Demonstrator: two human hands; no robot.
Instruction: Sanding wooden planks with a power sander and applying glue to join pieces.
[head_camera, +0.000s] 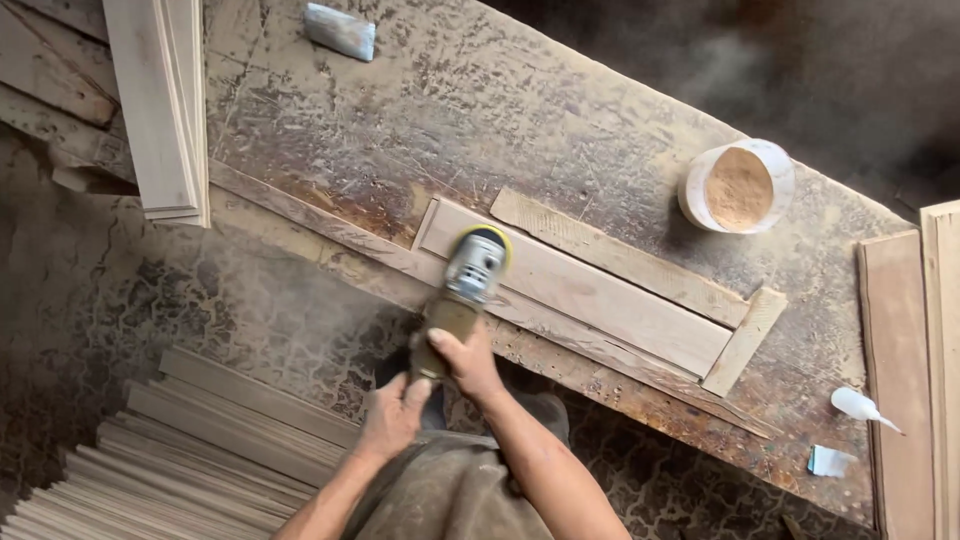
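Both hands' fingers (420, 392) clench the grinder (462, 295), its disc ahead on the plank (600, 300).

My grinder (470, 275) of dull grey metal, pale bare-wood board (590, 300) matt, counter (450, 100) rough, scarred, dusty, white plastic tub (775, 165) smooth

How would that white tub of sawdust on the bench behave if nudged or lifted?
The white tub looks squat and wide, standing upright on the workbench, so it would probably slide rather than tip. It has no lid and is filled nearly to the rim with fine brown dust, so a jolt would likely spill some. It seems light for its size.
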